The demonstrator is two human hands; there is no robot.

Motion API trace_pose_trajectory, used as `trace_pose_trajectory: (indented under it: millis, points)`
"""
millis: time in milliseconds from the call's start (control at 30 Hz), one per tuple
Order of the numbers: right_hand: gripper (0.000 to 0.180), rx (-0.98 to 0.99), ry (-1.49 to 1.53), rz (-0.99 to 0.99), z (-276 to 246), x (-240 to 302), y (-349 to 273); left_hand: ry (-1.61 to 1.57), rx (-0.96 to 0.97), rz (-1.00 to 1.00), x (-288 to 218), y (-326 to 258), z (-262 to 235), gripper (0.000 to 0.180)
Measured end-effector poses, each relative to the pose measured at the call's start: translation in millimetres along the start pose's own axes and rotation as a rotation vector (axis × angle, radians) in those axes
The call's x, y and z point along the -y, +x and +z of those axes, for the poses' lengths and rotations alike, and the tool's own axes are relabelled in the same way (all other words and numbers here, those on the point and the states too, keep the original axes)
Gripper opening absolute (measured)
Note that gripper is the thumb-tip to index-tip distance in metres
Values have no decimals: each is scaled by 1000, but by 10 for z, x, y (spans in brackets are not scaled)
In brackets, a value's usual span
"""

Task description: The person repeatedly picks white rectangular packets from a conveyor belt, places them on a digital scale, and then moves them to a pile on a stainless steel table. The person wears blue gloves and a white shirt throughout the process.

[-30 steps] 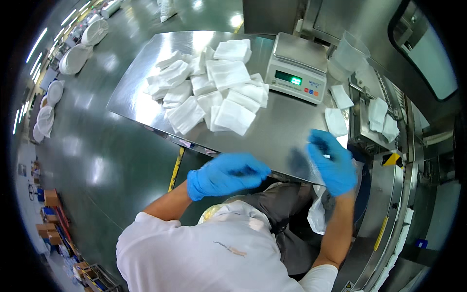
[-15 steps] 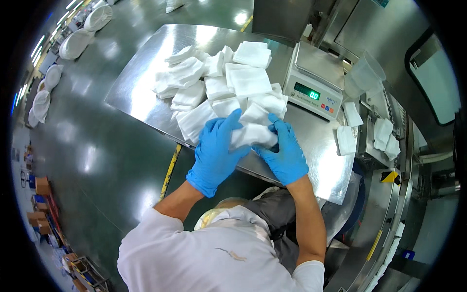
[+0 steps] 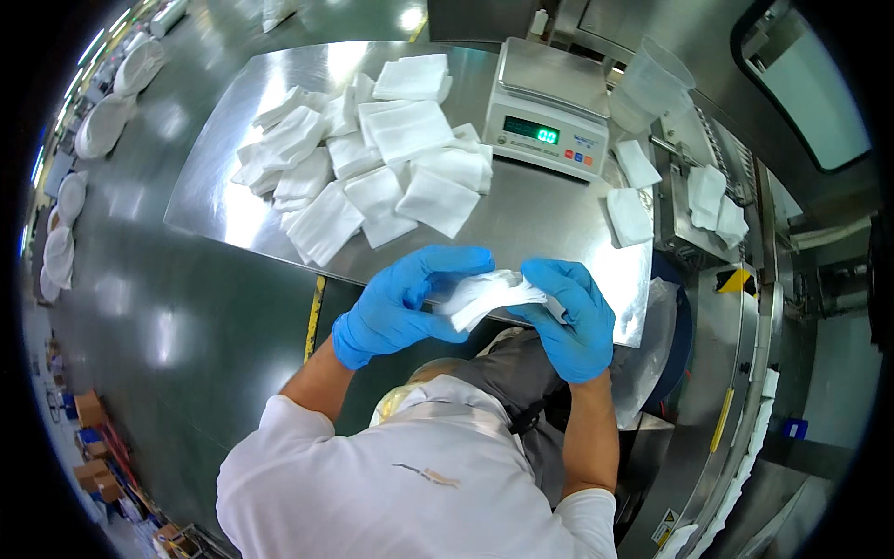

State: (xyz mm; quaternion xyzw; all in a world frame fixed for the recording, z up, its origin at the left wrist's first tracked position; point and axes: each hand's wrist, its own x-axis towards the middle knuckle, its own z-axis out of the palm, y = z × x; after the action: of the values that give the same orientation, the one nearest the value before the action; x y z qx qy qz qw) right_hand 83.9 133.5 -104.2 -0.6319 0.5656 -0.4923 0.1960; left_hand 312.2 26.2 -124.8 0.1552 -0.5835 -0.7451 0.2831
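White cloth [image 3: 495, 293] slants from near left to far right, right end pinched in the right hand [image 3: 571, 321], left end against the half-open left hand [image 3: 396, 300], grip unclear.

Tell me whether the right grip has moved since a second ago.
Yes: the right grip has moved left, judged against the scale.

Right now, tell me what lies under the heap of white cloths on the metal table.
The heap of white cloths rests on the metal table, whose shiny top shows around it. The surface directly beneath, and much of the lower layers, are covered.
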Motion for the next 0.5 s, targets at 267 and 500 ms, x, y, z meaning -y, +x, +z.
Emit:
trace_pose_trajectory:
  millis: [267,500]
  points:
    - [57,-127,586,133,-213,-113,-211,-184,34,-28,45,159,20,69]
    - [45,-97,466,555,-676,-172,336,-183,-91,-92,70,192,16,60]
